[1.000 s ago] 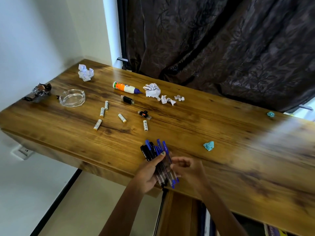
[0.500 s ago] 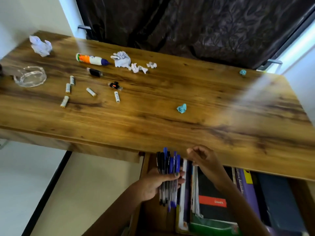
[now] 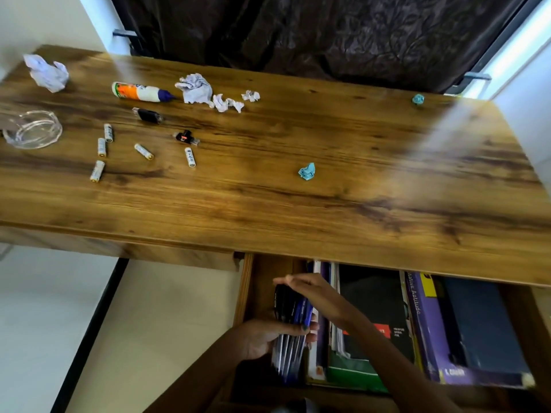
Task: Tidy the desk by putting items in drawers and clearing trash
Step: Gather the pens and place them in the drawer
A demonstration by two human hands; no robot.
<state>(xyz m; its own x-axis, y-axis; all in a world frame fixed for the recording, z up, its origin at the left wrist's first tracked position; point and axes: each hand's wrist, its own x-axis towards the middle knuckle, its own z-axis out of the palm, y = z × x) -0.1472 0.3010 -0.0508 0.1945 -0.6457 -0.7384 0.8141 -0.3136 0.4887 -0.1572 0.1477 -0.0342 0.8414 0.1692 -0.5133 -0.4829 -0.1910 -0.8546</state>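
Note:
My left hand (image 3: 265,336) grips a bundle of blue and black pens (image 3: 290,329) low inside the open drawer (image 3: 243,296), at its left end. My right hand (image 3: 310,289) lies over the pens' capped ends with fingers stretched out, touching them. On the wooden desk (image 3: 268,204) lie several batteries (image 3: 143,151), a glue bottle (image 3: 138,91), two small black gadgets (image 3: 147,115), white crumpled papers (image 3: 195,88) and two teal paper balls (image 3: 307,171).
The drawer holds upright books and notebooks (image 3: 423,326) to the right of the pens. A glass ashtray (image 3: 34,131) sits at the desk's left edge, another white paper wad (image 3: 47,73) at the far left corner. A dark curtain (image 3: 298,31) hangs behind.
Both hands carried the pen bundle off the desk's front edge and down into the open drawer. The view tilted down, revealing the drawer's books.

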